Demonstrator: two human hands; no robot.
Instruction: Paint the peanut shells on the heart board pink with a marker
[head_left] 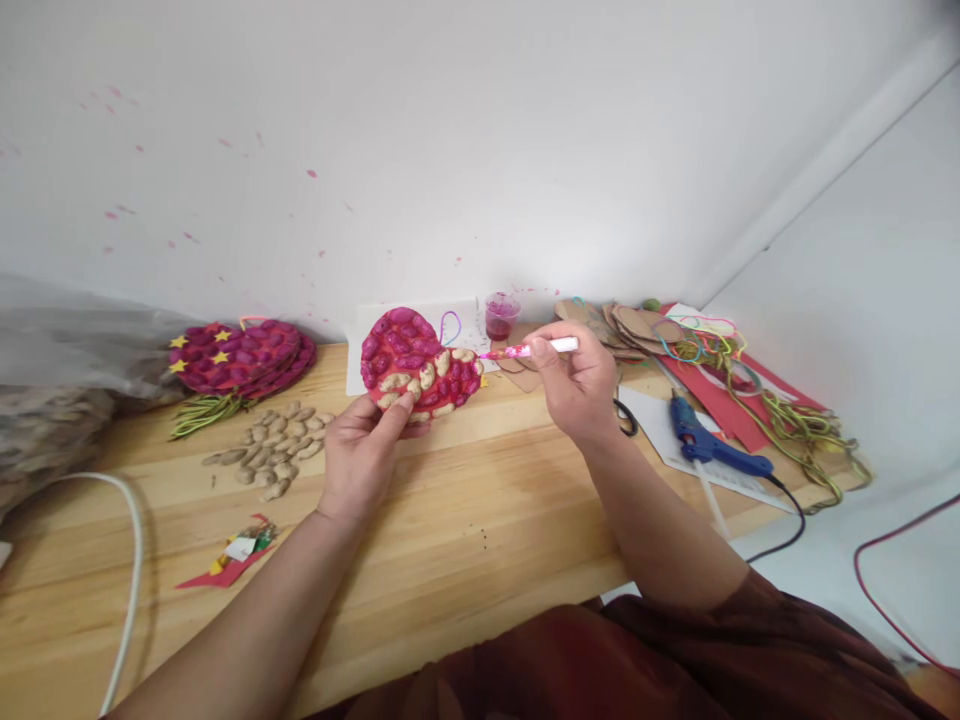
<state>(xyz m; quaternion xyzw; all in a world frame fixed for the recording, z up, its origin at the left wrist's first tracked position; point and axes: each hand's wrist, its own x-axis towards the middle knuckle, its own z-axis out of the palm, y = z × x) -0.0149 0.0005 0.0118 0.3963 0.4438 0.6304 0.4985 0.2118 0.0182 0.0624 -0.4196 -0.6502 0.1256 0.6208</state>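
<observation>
My left hand (364, 450) pinches the lower edge of a red craft piece (424, 362) covered with peanuts, its thumb on the front. Many of its peanuts are magenta; several near the thumb and along the right part are bare tan. Between the fingers and thumb of my right hand (576, 380) is a paintbrush (555, 346) with a white, paint-smeared handle. Its magenta tip is at the right edge of the piece; whether it touches, I cannot tell. Behind the brush stands a clear plastic cup (502, 318) with magenta paint.
Loose peanuts (274, 445) and magenta craft pieces with yellow stars (240, 355) lie at left, near colourful scraps (236, 552) and a white cable (135, 550). Cardboard shapes (630, 325), a blue glue gun (712, 445), and green cords (799, 435) lie at right. A white wall stands behind.
</observation>
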